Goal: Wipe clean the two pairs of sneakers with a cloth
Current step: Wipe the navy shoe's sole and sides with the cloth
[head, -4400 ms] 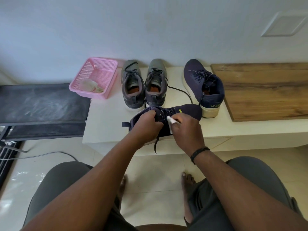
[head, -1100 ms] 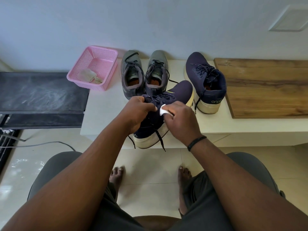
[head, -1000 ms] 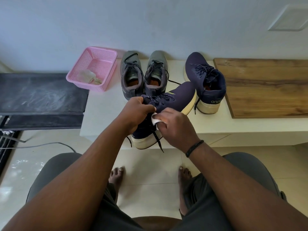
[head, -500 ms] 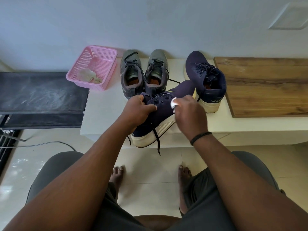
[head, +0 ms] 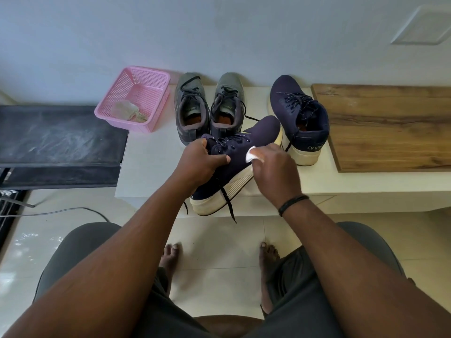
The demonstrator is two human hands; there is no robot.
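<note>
2 hands share 1 navy sneaker (head: 240,152), lifted off the white surface (head: 151,167) and tipped so its side panel and pale sole face the person. The left hand (head: 199,162) grips the collar and lacing, fingers curled round the upper, which I judge is there to brace the shoe against the rubbing. The right hand (head: 274,167) pinches a small white cloth (head: 251,154) and presses it onto the side of the upper near the midfoot, just above the sole edge. Wiping of this shoe looks to be under way, with the toe and heel rim not visibly covered by the cloth.

Its partner, the other navy sneaker (head: 300,115), stands upright on the surface just to the right, close to the held shoe's toe, so a wide stroke forward could knock it. The 2 grey sneakers (head: 210,111) stand side by side behind the hands, one loose lace trailing toward the navy pair. A pink basket (head: 146,93) at the left edge holds a crumpled rag (head: 128,112). A wooden board (head: 390,125) lies at the right, well apart from the work. Loose laces dangle from the held shoe and could snag the cloth.
</note>
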